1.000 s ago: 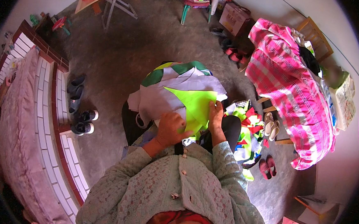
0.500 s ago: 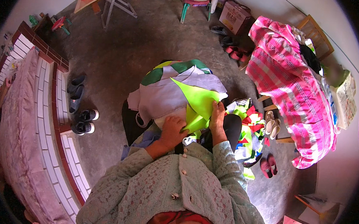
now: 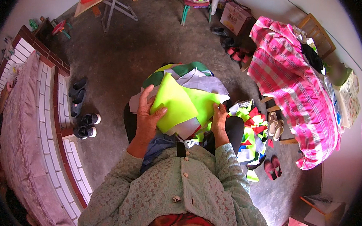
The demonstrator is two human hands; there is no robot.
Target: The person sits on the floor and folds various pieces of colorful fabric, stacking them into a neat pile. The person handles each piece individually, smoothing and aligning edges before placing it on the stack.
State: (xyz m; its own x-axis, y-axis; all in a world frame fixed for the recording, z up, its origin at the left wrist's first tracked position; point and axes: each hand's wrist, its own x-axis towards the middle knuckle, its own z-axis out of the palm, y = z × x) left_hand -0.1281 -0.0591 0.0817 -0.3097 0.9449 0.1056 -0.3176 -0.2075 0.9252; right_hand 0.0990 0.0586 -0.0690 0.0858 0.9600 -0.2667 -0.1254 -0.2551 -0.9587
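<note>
Left hand (image 3: 147,113): thumb over the left edge of the neon yellow-green cloth (image 3: 174,99), fingers spread along that edge; can't tell if they pinch it. Right hand (image 3: 219,120): thumb and fingers closed on the cloth's right end. Cloth lies directly between the hands, right of the left one, left of the right one; both touch it, neither nearer. Longer spread runs side to side, hand to hand, left part peaking away from the body, lower point toward it. Grey fabric (image 3: 203,82) just beyond, on the lap, with green fabric (image 3: 195,67) past that. Outward to the right, near the right knee (image 3: 234,128), scrap pile (image 3: 252,136) in neon, red, white; farther right, pink checked cover (image 3: 290,86), well apart from both hands
</note>
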